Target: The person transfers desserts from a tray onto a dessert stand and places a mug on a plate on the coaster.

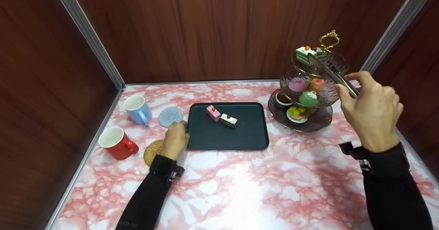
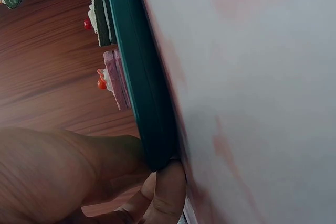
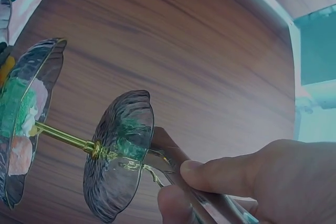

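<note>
My left hand (image 1: 175,139) pinches the left rim of a dark green tray (image 1: 240,139), thumb above and fingers under the edge. On that tray lie a pink cake slice (image 1: 213,114) and a dark layered cake slice (image 1: 228,121) with white topping. With my right hand (image 1: 374,110) I hold metal tongs (image 1: 337,75) between thumb and fingers. Their tips reach the top tier of a glass stand (image 1: 288,128), right at a green cake slice (image 1: 304,55) with white topping and an orange ball. Another green piece (image 1: 321,55) sits beside it, partly hidden by the tongs.
The stand's middle bowl (image 1: 291,94) holds several small desserts; small dishes sit on its bottom plate. At left are a blue mug (image 1: 139,111), a red mug (image 1: 118,146), a grey coaster (image 1: 170,116) and a woven coaster (image 1: 152,152). Wood-grain panels (image 1: 219,34) enclose the marbled table.
</note>
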`<state>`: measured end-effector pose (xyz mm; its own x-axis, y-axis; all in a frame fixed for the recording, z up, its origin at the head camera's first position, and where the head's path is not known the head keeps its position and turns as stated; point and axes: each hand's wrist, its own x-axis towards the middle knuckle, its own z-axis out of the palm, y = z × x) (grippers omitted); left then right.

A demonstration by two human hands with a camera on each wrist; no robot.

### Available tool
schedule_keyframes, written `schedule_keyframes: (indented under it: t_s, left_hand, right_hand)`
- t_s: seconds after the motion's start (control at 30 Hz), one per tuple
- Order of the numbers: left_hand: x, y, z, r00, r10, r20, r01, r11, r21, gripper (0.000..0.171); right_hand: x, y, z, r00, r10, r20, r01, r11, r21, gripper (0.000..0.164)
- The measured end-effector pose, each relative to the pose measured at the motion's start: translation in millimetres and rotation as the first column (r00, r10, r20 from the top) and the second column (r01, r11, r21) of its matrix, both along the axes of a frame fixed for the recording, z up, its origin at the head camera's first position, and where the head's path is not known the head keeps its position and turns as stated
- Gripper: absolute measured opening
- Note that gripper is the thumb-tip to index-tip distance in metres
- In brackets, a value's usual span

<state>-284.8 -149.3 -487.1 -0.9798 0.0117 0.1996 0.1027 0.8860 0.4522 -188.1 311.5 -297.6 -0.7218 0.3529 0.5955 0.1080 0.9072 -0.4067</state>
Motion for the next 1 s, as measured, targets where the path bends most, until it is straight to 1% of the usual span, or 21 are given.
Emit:
schedule_keyframes:
  t_s: [0.23,0.43,0.73,0.87,1.0]
  left_hand:
    - [0.5,0.0,1.5,1.000,-0.001,0.007,0.001,1.000,0.010,0.031]
    - [0.3,0.4,1.3,1.000,-0.013,-0.006,0.013,1.000,0.003,0.029]
    - [1.0,-0.7,0.9,1.000,-0.015,-0.005,0.015,1.000,-0.002,0.030]
    - [0.7,-0.8,1.6,1.000,-0.017,-0.009,0.017,1.000,-0.004,0.028]
    - [0.1,-1.0,2.0,1.000,-0.016,-0.006,0.016,1.000,0.007,0.027]
  right_hand:
    - [0.5,2.4,0.2,1.000,-0.006,-0.022,0.006,1.000,-0.006,0.040]
    - [-0.4,2.7,-0.5,0.997,-0.001,-0.072,0.001,1.000,-0.005,0.042]
    - [-6.0,-4.9,-9.9,0.989,0.029,-0.142,-0.033,0.999,-0.024,0.042]
    - [-8.3,-11.4,-15.3,0.978,0.063,-0.199,-0.071,0.997,-0.033,0.041]
    - [-11.8,-18.6,-21.0,0.953,0.130,-0.272,-0.136,0.991,-0.004,0.039]
